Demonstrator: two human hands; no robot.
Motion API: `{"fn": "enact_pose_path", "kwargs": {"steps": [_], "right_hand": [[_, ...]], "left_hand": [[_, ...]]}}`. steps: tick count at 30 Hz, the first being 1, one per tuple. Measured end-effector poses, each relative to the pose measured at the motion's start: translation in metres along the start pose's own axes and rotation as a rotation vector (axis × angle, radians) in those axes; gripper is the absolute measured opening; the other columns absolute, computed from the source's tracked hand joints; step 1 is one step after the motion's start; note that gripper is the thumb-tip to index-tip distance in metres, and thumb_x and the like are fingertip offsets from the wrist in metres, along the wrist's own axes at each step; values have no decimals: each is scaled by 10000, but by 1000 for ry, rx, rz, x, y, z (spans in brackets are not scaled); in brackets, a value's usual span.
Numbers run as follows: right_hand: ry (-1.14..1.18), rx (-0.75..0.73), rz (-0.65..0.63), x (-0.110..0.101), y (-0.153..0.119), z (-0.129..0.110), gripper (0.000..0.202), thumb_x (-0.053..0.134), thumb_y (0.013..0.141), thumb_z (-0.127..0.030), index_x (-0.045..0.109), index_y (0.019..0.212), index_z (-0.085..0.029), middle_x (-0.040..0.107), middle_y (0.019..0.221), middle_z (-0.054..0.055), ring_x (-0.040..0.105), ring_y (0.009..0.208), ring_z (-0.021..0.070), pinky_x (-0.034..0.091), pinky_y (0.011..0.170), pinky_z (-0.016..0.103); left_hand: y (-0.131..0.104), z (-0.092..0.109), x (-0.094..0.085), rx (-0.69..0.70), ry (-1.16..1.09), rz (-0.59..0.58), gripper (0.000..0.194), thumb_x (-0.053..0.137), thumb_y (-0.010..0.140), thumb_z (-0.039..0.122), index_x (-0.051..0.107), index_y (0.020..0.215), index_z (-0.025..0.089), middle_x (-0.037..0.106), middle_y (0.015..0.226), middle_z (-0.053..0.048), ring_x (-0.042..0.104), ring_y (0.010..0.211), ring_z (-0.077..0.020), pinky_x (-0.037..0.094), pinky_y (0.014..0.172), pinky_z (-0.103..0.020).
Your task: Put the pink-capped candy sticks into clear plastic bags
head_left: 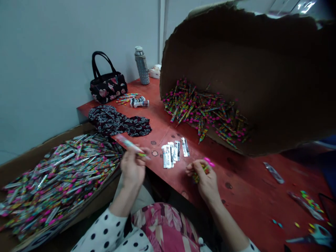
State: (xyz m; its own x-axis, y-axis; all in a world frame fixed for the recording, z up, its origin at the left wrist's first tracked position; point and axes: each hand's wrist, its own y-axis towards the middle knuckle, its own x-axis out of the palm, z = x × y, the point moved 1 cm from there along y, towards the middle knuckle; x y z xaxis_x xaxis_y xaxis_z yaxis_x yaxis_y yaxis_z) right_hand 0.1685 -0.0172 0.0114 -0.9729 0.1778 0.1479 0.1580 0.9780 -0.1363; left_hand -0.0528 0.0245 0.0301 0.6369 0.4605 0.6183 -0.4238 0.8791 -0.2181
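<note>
My left hand (133,169) is closed on a slim clear tube (130,143) with coloured bits inside, blurred by motion, near the table's front edge. Over the red table (168,127), my right hand (207,182) is wrapped around several thin tubes of colourful beads (202,169); their bright pink ends poke out past the fingers. Between both hands lie small silver sachets (168,156) in a loose row. Many pink-ended bead tubes (189,105) rest inside a large cardboard box (236,66) tipped on its side.
Lower left, a cardboard box (39,144) holds a heap of wrapped tubes (65,178). A patterned cloth (118,120), a handbag (109,87) and a flask (142,66) are at the back left. Scissors (316,236) and a clear wrapper (273,172) lie right.
</note>
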Motion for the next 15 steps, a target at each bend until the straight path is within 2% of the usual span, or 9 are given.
{"fn": "enact_pose_path", "kwargs": {"steps": [2, 3, 4, 5, 7, 8, 10, 12, 15], "right_hand": [[-123, -125, 76, -12, 0, -3, 206, 541, 823, -394, 571, 782, -194, 616, 759, 20, 578, 667, 141, 456, 609, 254], [-190, -171, 89, -17, 1, -4, 195, 541, 824, -381, 582, 785, -193, 610, 767, 21, 570, 685, 144, 449, 624, 255], [-250, -204, 83, -21, 1, -3, 187, 548, 819, -372, 590, 789, -192, 605, 772, 23, 562, 701, 148, 444, 643, 260], [-299, -223, 68, -23, 2, -2, 182, 558, 811, -367, 596, 792, -189, 602, 775, 24, 558, 716, 154, 441, 665, 269], [-363, -227, 38, -25, 3, 3, 187, 584, 789, -368, 605, 794, -183, 599, 774, 26, 555, 741, 165, 435, 698, 281], [-379, -209, 27, -24, 4, 6, 198, 590, 781, -375, 607, 798, -179, 598, 765, 26, 554, 738, 168, 434, 696, 284], [-376, -146, 21, -24, 6, 10, 231, 588, 778, -400, 601, 813, -171, 588, 714, 19, 550, 675, 162, 440, 648, 280], [-335, -83, 27, -25, 8, 9, 263, 586, 775, -426, 582, 831, -169, 567, 648, 4, 530, 583, 146, 435, 566, 267], [-289, -32, 28, -31, 16, 3, 288, 599, 762, -443, 559, 844, -170, 546, 583, -16, 491, 489, 122, 394, 460, 237]], "left_hand": [[17, 19, -15, 158, -62, 123, 425, 573, 707, 564, 624, 818, 157, 654, 739, -26, 626, 741, -139, 500, 743, -292], [22, 21, -18, 183, -31, 142, 464, 538, 716, 592, 630, 849, 157, 659, 797, -41, 625, 785, -152, 492, 786, -321], [23, 19, -17, 182, 49, 113, 470, 537, 717, 590, 636, 878, 160, 659, 848, -54, 621, 820, -165, 480, 815, -342], [21, 12, -12, 169, 183, 22, 440, 570, 712, 556, 642, 904, 166, 656, 890, -63, 614, 854, -178, 465, 838, -353], [11, -13, 9, 189, 574, -281, 342, 643, 701, 447, 661, 925, 189, 649, 950, -72, 590, 919, -199, 426, 884, -351], [5, -29, 23, 255, 780, -444, 290, 651, 707, 408, 671, 920, 211, 640, 990, -69, 569, 962, -207, 396, 914, -348], [-4, -59, 49, 418, 1070, -661, 298, 661, 708, 372, 655, 980, 249, 619, 1027, -69, 537, 1000, -225, 365, 934, -369], [-7, -84, 69, 549, 1334, -755, 359, 678, 693, 359, 629, 1029, 240, 593, 1066, -92, 492, 1049, -269, 317, 959, -440], [-2, -106, 80, 639, 1587, -787, 237, 636, 737, 311, 639, 950, 207, 579, 1059, -119, 467, 1047, -292, 265, 960, -519]]}}
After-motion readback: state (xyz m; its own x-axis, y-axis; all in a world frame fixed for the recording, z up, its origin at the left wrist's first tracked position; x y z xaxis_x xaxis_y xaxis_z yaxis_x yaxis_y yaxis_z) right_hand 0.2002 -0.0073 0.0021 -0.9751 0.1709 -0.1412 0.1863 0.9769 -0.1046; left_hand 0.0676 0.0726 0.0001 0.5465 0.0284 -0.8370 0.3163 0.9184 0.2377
